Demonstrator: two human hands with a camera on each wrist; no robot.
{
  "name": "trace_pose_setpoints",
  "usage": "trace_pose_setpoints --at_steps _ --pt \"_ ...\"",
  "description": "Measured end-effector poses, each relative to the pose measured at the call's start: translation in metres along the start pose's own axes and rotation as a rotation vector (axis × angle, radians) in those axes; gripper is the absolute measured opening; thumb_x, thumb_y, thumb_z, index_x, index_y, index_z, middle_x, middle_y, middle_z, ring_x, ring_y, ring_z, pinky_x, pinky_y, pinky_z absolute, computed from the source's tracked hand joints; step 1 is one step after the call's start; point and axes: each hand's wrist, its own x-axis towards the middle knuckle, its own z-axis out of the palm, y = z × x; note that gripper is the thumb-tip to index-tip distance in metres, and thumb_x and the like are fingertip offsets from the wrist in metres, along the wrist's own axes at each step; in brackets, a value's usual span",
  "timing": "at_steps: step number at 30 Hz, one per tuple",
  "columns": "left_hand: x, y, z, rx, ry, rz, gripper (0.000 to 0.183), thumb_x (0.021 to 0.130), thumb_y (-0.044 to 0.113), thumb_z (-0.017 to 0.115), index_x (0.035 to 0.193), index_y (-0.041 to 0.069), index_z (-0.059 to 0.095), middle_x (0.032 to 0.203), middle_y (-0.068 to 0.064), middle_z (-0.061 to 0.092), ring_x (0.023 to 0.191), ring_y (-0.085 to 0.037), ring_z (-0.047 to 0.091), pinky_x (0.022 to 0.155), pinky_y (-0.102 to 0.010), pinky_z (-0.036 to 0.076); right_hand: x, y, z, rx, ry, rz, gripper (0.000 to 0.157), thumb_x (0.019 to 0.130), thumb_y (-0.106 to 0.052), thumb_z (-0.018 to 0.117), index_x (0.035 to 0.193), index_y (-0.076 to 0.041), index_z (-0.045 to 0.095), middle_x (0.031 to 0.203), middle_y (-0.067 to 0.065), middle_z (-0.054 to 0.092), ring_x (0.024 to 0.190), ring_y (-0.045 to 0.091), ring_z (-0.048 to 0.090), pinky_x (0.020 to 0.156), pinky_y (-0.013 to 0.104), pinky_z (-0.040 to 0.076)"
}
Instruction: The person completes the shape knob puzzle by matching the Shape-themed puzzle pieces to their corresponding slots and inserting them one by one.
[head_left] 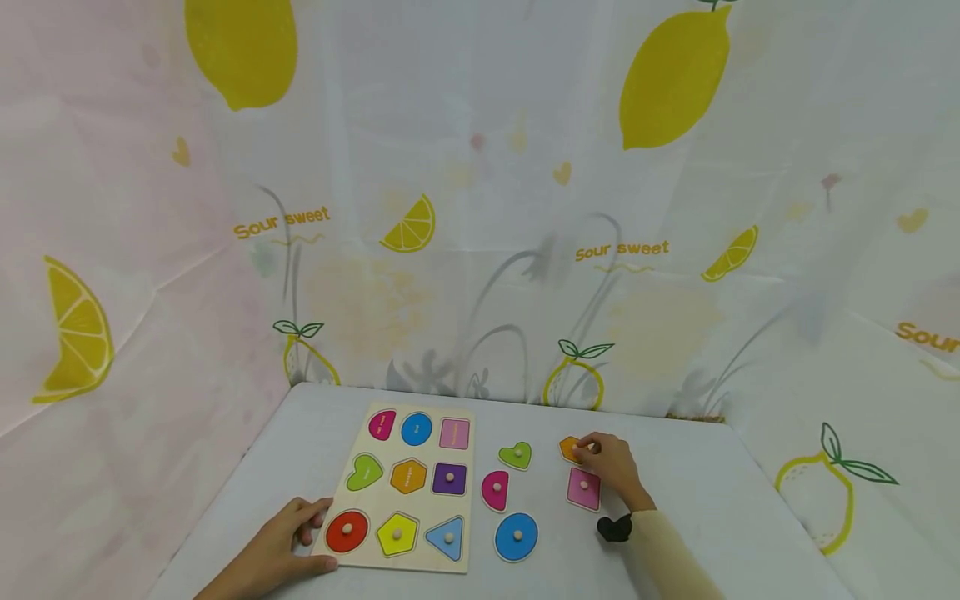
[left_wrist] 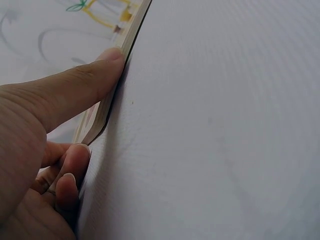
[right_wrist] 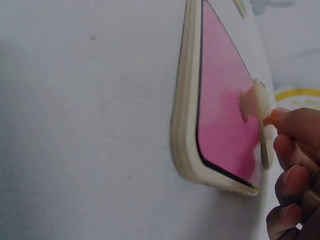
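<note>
A wooden shape puzzle board (head_left: 382, 496) lies left of the middle of the table. My left hand (head_left: 288, 542) holds its near left corner, thumb (left_wrist: 95, 75) along the near edge and fingers curled at the left side. Knobbed pieces sit in its two nearer rows: purple square, red circle, yellow pentagon, blue triangle. My right hand (head_left: 611, 467) pinches the knob of an orange hexagon puzzle piece (head_left: 567, 448), which my fingers partly cover. Just nearer lies a pink square piece (head_left: 583, 489); in the right wrist view its knob (right_wrist: 256, 101) stands in front of my fingertips.
Between the board and my right hand lie a green heart piece (head_left: 516, 455), a magenta half-circle piece (head_left: 495, 491) and a blue circle piece (head_left: 516, 537). Printed lemon cloth (head_left: 480, 333) walls the white table (head_left: 555, 575) at the back and sides.
</note>
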Motion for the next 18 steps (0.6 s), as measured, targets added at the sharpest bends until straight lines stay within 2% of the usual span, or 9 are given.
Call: trace_pose_setpoints --at_steps 5,14,18 --pt "0.0005 -0.0005 0.0003 -0.005 0.003 -0.001 0.092 0.065 0.036 0.098 0.140 -0.002 0.059 0.092 -0.001 0.044 0.082 -0.008 0.044 0.067 -0.024 0.039 0.0022 0.0043 -0.0005 0.029 -0.010 0.001 0.020 0.092 -0.026 0.079 0.097 -0.007 0.078 0.073 -0.003 0.064 0.066 0.014 0.052 0.059 0.028 0.041" --pt "-0.0009 -0.0042 0.0001 0.001 0.004 0.059 0.090 0.067 0.035 0.097 0.139 -0.005 0.059 0.092 -0.001 0.044 0.080 -0.005 0.044 0.068 -0.023 0.039 0.0042 0.0076 0.0020 0.082 -0.038 0.004 0.019 0.093 -0.024 0.077 0.100 -0.006 0.077 0.075 -0.002 0.064 0.067 0.014 0.053 0.059 0.027 0.042" --pt "-0.0007 -0.0037 -0.0004 0.001 0.004 0.055 0.091 0.067 0.035 0.097 0.139 -0.004 0.059 0.092 -0.001 0.044 0.080 -0.005 0.044 0.067 -0.023 0.039 0.0058 0.0074 0.0023 0.089 -0.041 0.023 0.018 0.094 -0.023 0.077 0.101 -0.006 0.078 0.075 -0.002 0.064 0.068 0.015 0.053 0.059 0.027 0.041"
